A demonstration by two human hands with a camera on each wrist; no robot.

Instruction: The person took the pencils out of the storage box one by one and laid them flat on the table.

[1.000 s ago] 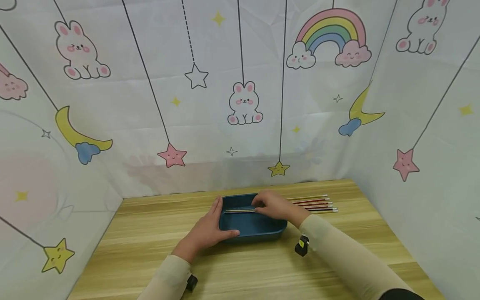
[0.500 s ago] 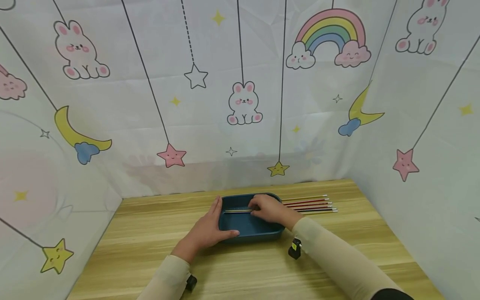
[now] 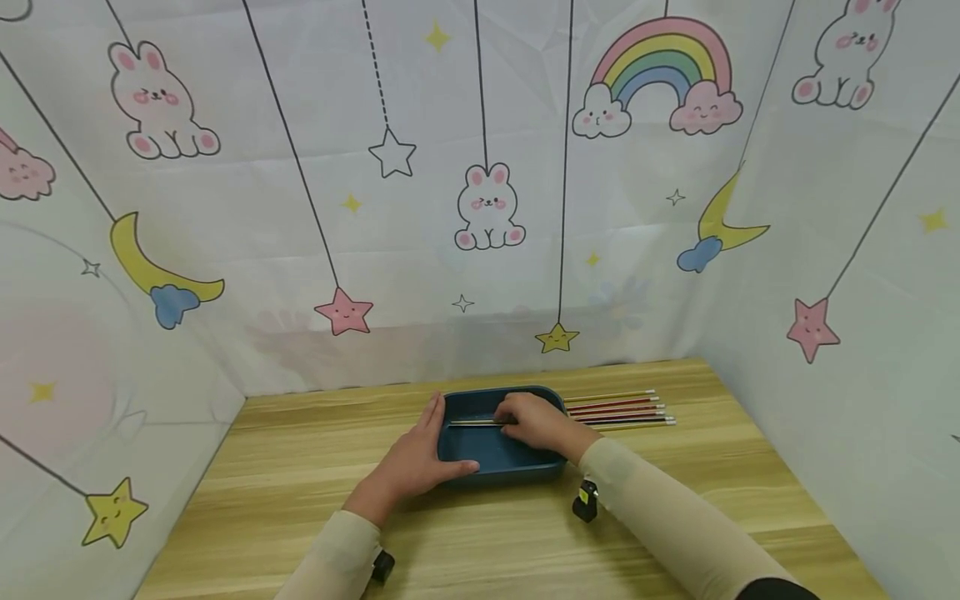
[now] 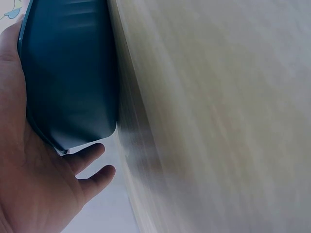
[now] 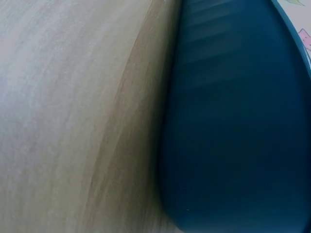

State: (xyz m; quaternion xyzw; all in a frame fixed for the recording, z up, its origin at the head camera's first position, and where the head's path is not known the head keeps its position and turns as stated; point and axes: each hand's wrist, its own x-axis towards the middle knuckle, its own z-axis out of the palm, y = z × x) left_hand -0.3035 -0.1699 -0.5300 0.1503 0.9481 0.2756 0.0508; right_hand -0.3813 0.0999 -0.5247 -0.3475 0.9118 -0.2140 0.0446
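Observation:
A dark blue rectangular tray (image 3: 487, 454) sits on the wooden table. My left hand (image 3: 414, 460) braces its left end, with the thumb over the near rim and the fingers extended along the end wall; the left wrist view shows the hand (image 4: 36, 174) against that wall. Reaching inside the tray, my right hand (image 3: 536, 421) has curled fingers pinching a thin pencil (image 3: 468, 423) that lies lengthwise. Whether a second pencil lies against it I cannot tell. In the right wrist view only the tray's outer wall (image 5: 238, 126) shows; the hand is out of sight there.
Several pencils (image 3: 626, 410) with white ends lie side by side on the table (image 3: 315, 450), right of the tray, partly hidden by my right hand and the tray. A white printed cloth (image 3: 412, 258) encloses the table at the back and both sides.
My right hand has shifted a little left and into the tray, along the pencil, whose left end stays put. More of the tray's right rim shows. The left hand and tray have not moved.

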